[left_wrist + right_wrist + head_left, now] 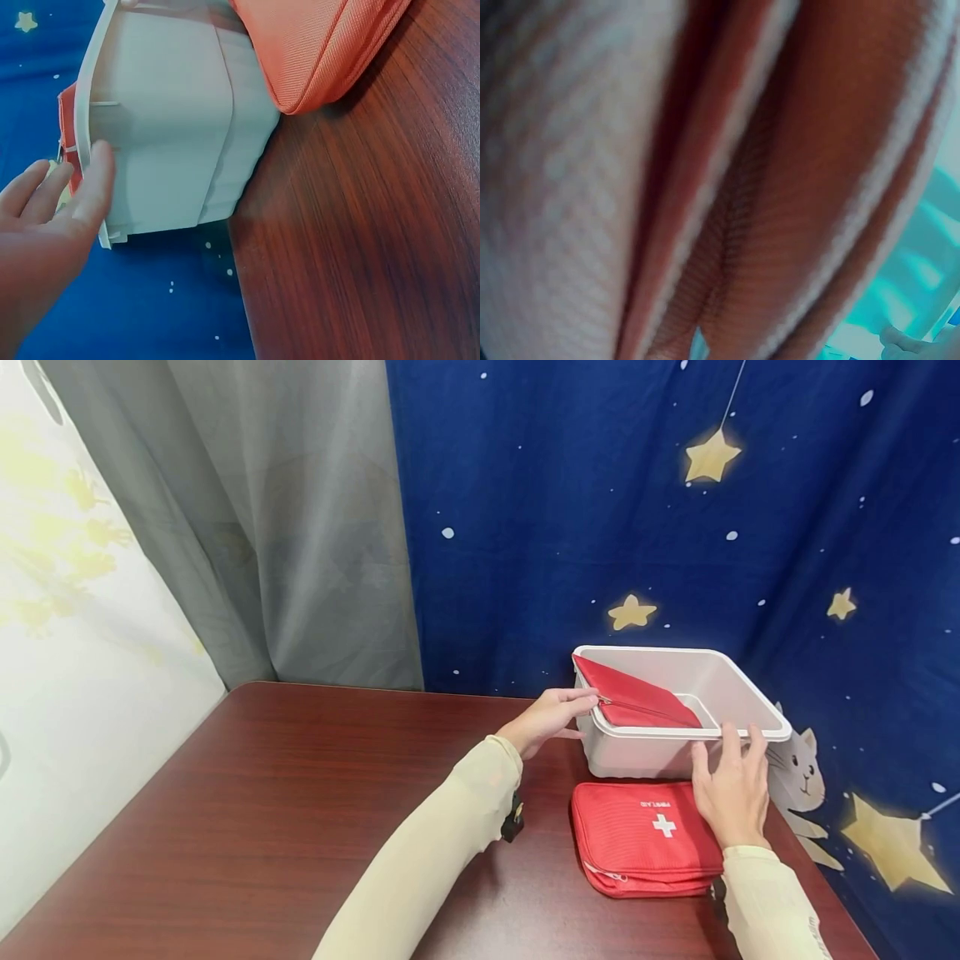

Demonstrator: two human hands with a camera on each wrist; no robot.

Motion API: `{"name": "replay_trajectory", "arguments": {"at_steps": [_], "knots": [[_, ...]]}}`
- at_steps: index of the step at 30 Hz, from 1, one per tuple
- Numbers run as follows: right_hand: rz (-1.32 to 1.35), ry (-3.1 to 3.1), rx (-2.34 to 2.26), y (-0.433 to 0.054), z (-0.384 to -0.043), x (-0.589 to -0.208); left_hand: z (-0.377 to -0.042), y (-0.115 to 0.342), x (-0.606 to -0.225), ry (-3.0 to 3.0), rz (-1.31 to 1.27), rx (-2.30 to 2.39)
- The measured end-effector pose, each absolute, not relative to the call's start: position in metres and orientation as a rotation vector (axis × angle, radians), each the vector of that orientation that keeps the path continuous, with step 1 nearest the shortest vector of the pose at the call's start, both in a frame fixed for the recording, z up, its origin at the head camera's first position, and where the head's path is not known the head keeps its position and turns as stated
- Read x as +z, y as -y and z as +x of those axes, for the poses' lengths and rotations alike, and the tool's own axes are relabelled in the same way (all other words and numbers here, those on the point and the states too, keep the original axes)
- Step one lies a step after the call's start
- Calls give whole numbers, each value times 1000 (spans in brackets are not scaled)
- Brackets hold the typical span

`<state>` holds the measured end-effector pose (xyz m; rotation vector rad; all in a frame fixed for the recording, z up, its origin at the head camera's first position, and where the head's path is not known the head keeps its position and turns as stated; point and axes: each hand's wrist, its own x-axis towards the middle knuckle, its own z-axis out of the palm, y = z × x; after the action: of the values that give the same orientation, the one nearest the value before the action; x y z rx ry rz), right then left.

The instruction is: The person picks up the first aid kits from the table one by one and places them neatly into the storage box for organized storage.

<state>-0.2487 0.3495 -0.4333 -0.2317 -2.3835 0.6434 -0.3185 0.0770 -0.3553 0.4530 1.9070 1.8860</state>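
A white plastic bin (645,752) stands at the table's far right. Inside it, a red zippered pouch (637,693) leans tilted against the left wall. My left hand (551,718) is at the bin's front left corner, fingers extended by the rim; in the left wrist view the thumb lies along the outer wall. My right hand (735,789) reaches up to the front rim, fingertips at its edge and fingers fairly straight. Below that hand, a red first aid pouch (626,827) with a white cross lies flat. Blurred red fabric (802,187) fills most of the right wrist view.
The dark wooden table (300,802) stretches left from the bin. A blue star-patterned curtain (525,527) hangs behind and to the right, beside a grey curtain (322,527). A white wall panel (75,693) stands at left.
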Motion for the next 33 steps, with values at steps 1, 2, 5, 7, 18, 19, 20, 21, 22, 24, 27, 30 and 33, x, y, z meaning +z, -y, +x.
{"name": "replay_trajectory", "arguments": {"at_steps": [1, 2, 5, 7, 18, 19, 20, 21, 22, 24, 27, 30, 33], "knots": [[-231, 2382, 641, -349, -249, -433, -318, -77, -355, -1921, 462, 1861], [-230, 2381, 641, -349, -249, -433, -318, -77, -355, -1932, 472, 1840], [-226, 2376, 637, -349, -249, -432, -316, -75, -355, -1942, 496, 1804], [-226, 2374, 637, -349, -249, -432, -315, -73, -354, -1935, 509, 1808], [-220, 2382, 617, -349, -249, -432, -318, -57, -376, -1939, 307, 2072], [-221, 2380, 617, -349, -249, -432, -318, -56, -379, -1939, 290, 2075], [-222, 2379, 619, -349, -248, -432, -318, -54, -381, -1938, 278, 2077], [-223, 2379, 619, -349, -248, -432, -318, -53, -383, -1936, 269, 2077], [-225, 2380, 620, -349, -248, -432, -318, -53, -385, -1940, 266, 2077], [-228, 2384, 625, -349, -248, -432, -318, -51, -387, -1947, 268, 2076], [-232, 2391, 628, -349, -248, -432, -316, -50, -389, -1970, 274, 2071], [-236, 2396, 631, -349, -247, -432, -313, -49, -391, -1987, 266, 2067], [-233, 2394, 629, -349, -247, -433, -310, -47, -393, -2003, 246, 2057]]}}
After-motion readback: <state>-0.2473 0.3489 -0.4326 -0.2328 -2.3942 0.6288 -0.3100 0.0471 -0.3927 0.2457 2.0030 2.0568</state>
